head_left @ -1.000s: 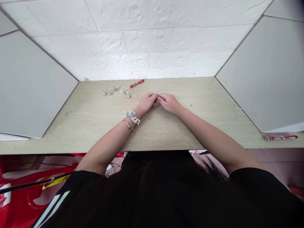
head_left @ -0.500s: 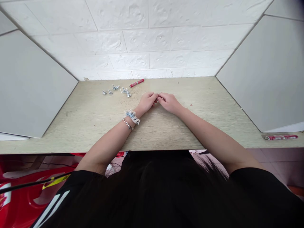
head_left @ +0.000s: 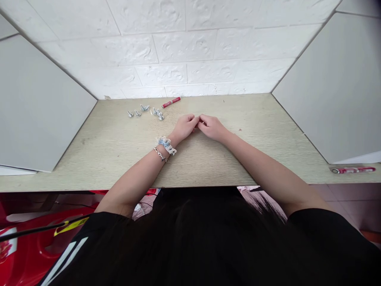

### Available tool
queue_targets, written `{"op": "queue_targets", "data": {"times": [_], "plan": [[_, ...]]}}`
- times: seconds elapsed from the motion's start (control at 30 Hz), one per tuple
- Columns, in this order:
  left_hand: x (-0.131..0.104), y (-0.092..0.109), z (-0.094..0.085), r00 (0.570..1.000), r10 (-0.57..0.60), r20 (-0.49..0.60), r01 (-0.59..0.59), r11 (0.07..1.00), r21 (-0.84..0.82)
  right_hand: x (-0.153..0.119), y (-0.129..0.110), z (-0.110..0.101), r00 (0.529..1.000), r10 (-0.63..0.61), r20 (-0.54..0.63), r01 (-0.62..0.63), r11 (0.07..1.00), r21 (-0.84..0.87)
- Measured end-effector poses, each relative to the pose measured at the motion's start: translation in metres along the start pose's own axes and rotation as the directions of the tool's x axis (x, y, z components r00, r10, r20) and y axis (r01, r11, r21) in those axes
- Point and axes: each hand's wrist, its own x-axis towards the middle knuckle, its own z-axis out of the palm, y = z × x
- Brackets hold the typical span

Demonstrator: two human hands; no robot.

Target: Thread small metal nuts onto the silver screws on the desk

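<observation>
Two hands, left hand (head_left: 183,126) and right hand (head_left: 212,128), meet over the table (head_left: 190,171) – fingers curled inward, contents hidden, grip undetermined. Bolts (head_left: 161,117) lie beyond the left hand, near a red tube (head_left: 171,103). Judged step: close fingertip work; parting the hands would call for controlled release – if anything is held.

The bolts (head_left: 144,107) are spread on the back left part of the table (head_left: 101,147), and one tube (head_left: 171,102) is laid just to their right, near the wall (head_left: 202,73) behind. The left hand (head_left: 185,126) and the right hand (head_left: 212,128) are held together over the middle, to the right of the bolts. Another tube (head_left: 353,170) is placed at the far right, by the front edge, before the right board (head_left: 336,87).
</observation>
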Motion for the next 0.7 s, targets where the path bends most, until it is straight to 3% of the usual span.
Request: {"op": "queue_targets", "data": {"times": [0.7], "plan": [[0.0052, -0.0061, -0.0014, 0.999, -0.011, 0.034, 0.017, 0.986, -0.166, 0.0001, 0.0050, 0.0036, 0.999, -0.032, -0.025, 0.034, 0.997, 0.071]]}}
